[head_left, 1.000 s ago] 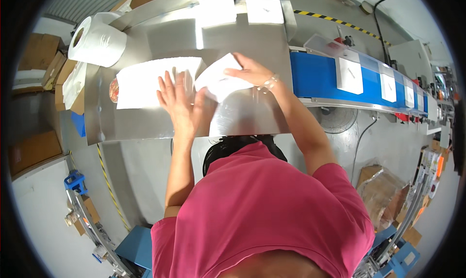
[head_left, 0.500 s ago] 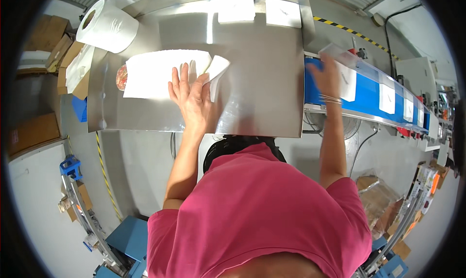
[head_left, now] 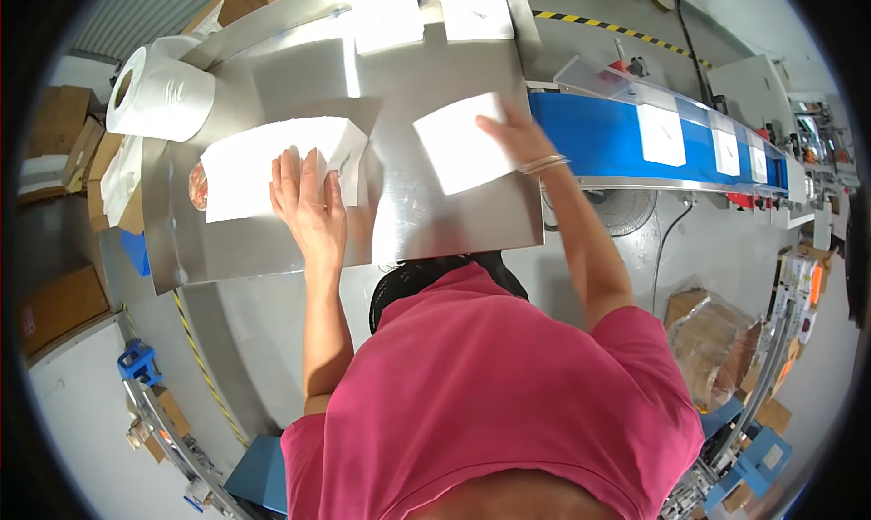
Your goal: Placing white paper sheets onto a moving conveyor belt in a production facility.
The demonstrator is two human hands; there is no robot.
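Note:
A row of overlapping flat white square sheets (head_left: 240, 166) lies on the steel table (head_left: 299, 75), and I cannot tell whether they are paper or thin packets. My left hand (head_left: 307, 193) rests on its right end, fingers stretched out and lying flat. A round red-and-pale patterned object (head_left: 198, 186) touches the row's left end. Over the table's right side, my right hand (head_left: 519, 137) grips a single white square sheet (head_left: 458, 148) by its right edge, the thumb hidden. Beside that hand runs a blue conveyor belt (head_left: 590, 130) carrying several similar white squares (head_left: 662, 134).
A large white roll (head_left: 163, 93) stands at the table's far left corner. Two white squares (head_left: 388, 19) lean at the back rim. A clear plastic guard (head_left: 594, 75) borders the belt. Below the belt is a round fan (head_left: 621, 210), and cardboard boxes (head_left: 63, 316) stand at the left.
My right hand has moved left from the belt to over the table, now with a white square sheet in it. The left hand stays on the row. The view has shifted somewhat.

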